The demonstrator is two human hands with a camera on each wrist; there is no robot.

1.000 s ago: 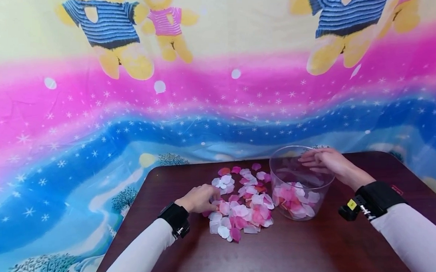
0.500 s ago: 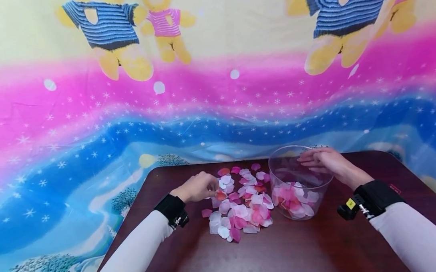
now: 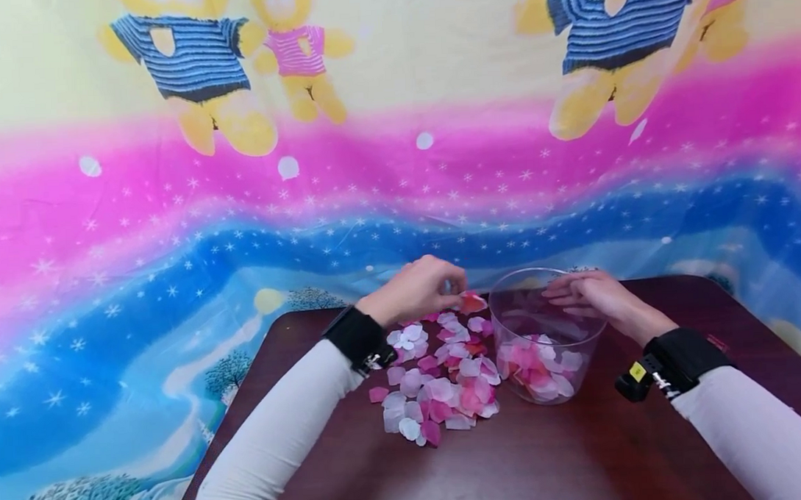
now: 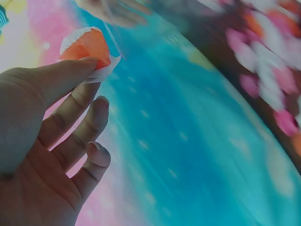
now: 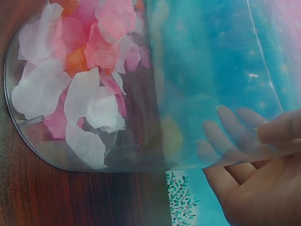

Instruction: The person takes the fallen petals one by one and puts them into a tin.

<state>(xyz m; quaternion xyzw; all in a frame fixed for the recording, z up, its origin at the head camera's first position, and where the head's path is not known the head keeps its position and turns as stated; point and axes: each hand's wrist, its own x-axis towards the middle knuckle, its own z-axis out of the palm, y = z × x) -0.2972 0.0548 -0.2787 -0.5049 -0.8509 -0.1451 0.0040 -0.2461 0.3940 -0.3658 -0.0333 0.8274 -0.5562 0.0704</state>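
My left hand (image 3: 423, 287) pinches an orange petal (image 4: 88, 48) together with a white one (image 4: 104, 73) between thumb and forefinger. It is raised over the far part of a loose heap of pink, white and red artificial petals (image 3: 438, 388), a little left of the clear plastic bucket (image 3: 580, 369). In the left wrist view the other fingers are bent and hold nothing. At the bucket's upper right rim, my right hand (image 3: 590, 295) grips the wall; the right wrist view shows fingers behind the clear plastic and the thumb at the rim. More petals (image 5: 94, 52) lie inside on the bottom.
A dark reddish-brown table (image 3: 461, 476) carries the bucket and petals. Behind it hangs a printed cloth (image 3: 372, 185) with bears and snowflakes. A single pink petal (image 3: 378, 394) lies at the left of the heap.
My left hand has lifted from the left side of the heap and moved right and away towards the bucket, carrying petals. The right hand stays at the bucket's rim.
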